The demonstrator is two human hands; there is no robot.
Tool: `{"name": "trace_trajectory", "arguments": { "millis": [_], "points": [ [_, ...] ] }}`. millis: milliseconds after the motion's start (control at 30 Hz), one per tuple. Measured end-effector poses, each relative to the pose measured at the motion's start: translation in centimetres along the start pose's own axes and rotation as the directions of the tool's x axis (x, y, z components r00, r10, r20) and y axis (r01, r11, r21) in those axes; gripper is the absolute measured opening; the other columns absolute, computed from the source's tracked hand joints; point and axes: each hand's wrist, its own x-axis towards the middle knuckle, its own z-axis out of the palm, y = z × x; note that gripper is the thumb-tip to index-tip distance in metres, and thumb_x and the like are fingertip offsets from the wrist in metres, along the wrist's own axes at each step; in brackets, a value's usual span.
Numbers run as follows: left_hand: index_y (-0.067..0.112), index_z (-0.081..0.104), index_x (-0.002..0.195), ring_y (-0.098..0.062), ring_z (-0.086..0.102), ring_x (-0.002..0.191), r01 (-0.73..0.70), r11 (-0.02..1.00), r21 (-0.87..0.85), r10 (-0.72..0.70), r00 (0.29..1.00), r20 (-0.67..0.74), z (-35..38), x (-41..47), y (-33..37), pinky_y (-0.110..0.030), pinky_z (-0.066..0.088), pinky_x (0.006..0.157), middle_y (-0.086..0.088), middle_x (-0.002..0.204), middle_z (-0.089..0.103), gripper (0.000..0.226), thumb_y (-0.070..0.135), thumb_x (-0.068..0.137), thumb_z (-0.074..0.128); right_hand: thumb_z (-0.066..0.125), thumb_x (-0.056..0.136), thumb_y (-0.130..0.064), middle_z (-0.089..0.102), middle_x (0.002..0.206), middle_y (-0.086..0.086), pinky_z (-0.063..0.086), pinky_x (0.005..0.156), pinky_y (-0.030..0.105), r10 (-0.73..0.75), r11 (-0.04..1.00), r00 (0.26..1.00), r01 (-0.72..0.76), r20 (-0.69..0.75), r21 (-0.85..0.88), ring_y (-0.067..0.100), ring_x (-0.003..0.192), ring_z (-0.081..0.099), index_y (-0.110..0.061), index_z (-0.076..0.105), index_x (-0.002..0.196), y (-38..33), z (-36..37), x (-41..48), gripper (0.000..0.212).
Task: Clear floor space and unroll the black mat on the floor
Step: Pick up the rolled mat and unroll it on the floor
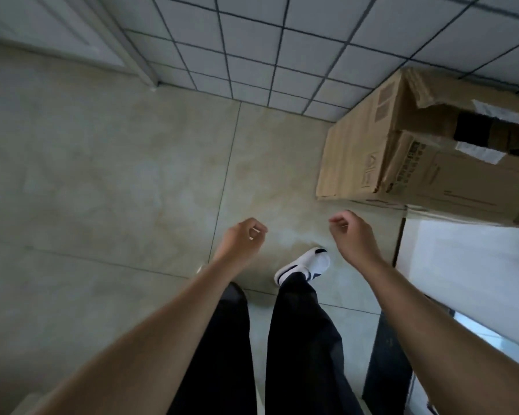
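Out to the left of the left hand (242,238) lies a broad stretch of bare floor (117,175), probably the space meant for the mat. That hand hangs in front of the body with its fingers loosely curled and nothing in them. Just below and between the two hands a white shoe (304,265) is planted forward, which suggests a step toward the corner. The right hand (351,232) is level with the left, also loosely curled and empty, and it is the nearer one to the cardboard box (372,151). The box stands beyond and to the right of it against the tiled wall (282,55), probably pushed there out of the way. The black mat is not in view; something dark shows through the box's torn top, but I cannot tell what it is.
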Motion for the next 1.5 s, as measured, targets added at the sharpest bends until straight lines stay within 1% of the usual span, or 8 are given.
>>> {"name": "trace_trajectory", "arguments": {
  "millis": [367,500,733,833,1100,1267,1400,1500],
  "points": [
    [0.019,0.068,0.096,-0.019,0.066,0.089,0.040,0.958,-0.284,-0.117,0.959,-0.258,-15.3,-11.0,-10.3,-0.030,0.050,0.075,0.001,0.096,0.072,0.019,0.023,0.090,0.051,0.054,0.092,-0.015,0.063,0.089,-0.001,0.041,0.071,0.024,-0.287,0.923,0.927,0.335,0.239,-0.188,0.015,0.078,0.057,-0.011,0.064,0.100,-21.9,12.4,-7.9,0.013],
    [0.016,0.068,0.091,-0.015,0.063,0.078,-0.014,0.925,-0.381,-0.162,0.891,-0.425,-22.4,-12.7,-11.4,-0.026,0.045,0.066,0.003,0.087,0.070,0.012,0.024,0.090,0.059,0.055,0.092,-0.017,0.064,0.090,0.000,0.043,0.073,0.024,-0.418,0.850,0.857,0.486,0.302,-0.202,0.016,0.081,0.058,-0.011,0.064,0.099,-31.4,15.9,-9.7,0.013],
    [0.022,0.067,0.089,-0.021,0.066,0.080,-0.210,0.723,-0.658,-0.320,0.742,-0.589,-38.3,-15.3,-12.5,-0.033,0.053,0.074,-0.006,0.086,0.070,0.005,0.018,0.089,0.064,0.055,0.091,-0.020,0.067,0.097,0.004,0.050,0.080,0.030,-0.611,0.671,0.687,0.713,0.393,-0.202,0.018,0.087,0.061,-0.014,0.065,0.098,-50.6,18.8,-12.1,0.013],
    [0.020,0.066,0.086,-0.019,0.065,0.074,-0.322,0.679,-0.659,-0.329,0.669,-0.667,-42.2,-15.9,-11.4,-0.035,0.053,0.073,-0.005,0.080,0.069,0.011,0.010,0.090,0.061,0.054,0.093,-0.021,0.065,0.102,0.002,0.046,0.079,0.025,-0.655,0.600,0.617,0.775,0.437,-0.196,0.014,0.089,0.059,-0.015,0.064,0.101,-55.0,18.7,-12.2,0.014],
    [0.001,0.065,0.103,-0.013,0.061,0.071,-0.422,0.642,-0.640,-0.413,0.512,-0.753,-56.9,-19.3,-10.4,-0.008,0.045,0.059,-0.008,0.085,0.068,0.015,0.011,0.095,0.057,0.054,0.093,-0.020,0.068,0.098,0.005,0.049,0.080,0.030,-0.730,0.411,0.418,0.901,0.541,-0.141,0.018,0.089,0.061,-0.013,0.065,0.100,-72.2,20.5,-13.1,0.015],
    [0.021,0.065,0.098,-0.013,0.066,0.081,-0.377,0.686,-0.623,-0.469,0.426,-0.774,-63.1,-20.8,-14.5,-0.025,0.053,0.070,0.000,0.088,0.070,0.009,0.027,0.093,0.060,0.056,0.092,-0.016,0.070,0.093,0.006,0.052,0.079,0.033,-0.769,0.356,0.342,0.931,0.539,-0.082,0.020,0.087,0.064,-0.011,0.067,0.095,-80.0,23.9,-14.0,0.013],
    [0.020,0.065,0.100,-0.012,0.066,0.082,-0.321,0.729,-0.605,-0.483,0.386,-0.786,-69.0,-21.0,-18.4,-0.020,0.052,0.064,0.000,0.088,0.070,0.014,0.030,0.094,0.059,0.056,0.092,-0.016,0.070,0.095,0.007,0.050,0.078,0.028,-0.771,0.306,0.299,0.948,0.562,-0.083,0.017,0.085,0.062,-0.010,0.067,0.097,-87.0,28.0,-14.3,0.014],
    [0.016,0.066,0.103,-0.013,0.064,0.084,-0.272,0.751,-0.602,-0.491,0.380,-0.784,-74.3,-21.2,-21.7,-0.024,0.051,0.071,0.000,0.090,0.069,0.019,0.030,0.095,0.057,0.056,0.092,-0.016,0.069,0.096,0.008,0.043,0.075,0.021,-0.774,0.285,0.286,0.954,0.565,-0.093,0.014,0.082,0.058,-0.008,0.067,0.099,-92.6,32.2,-14.9,0.015]
  ]
}}
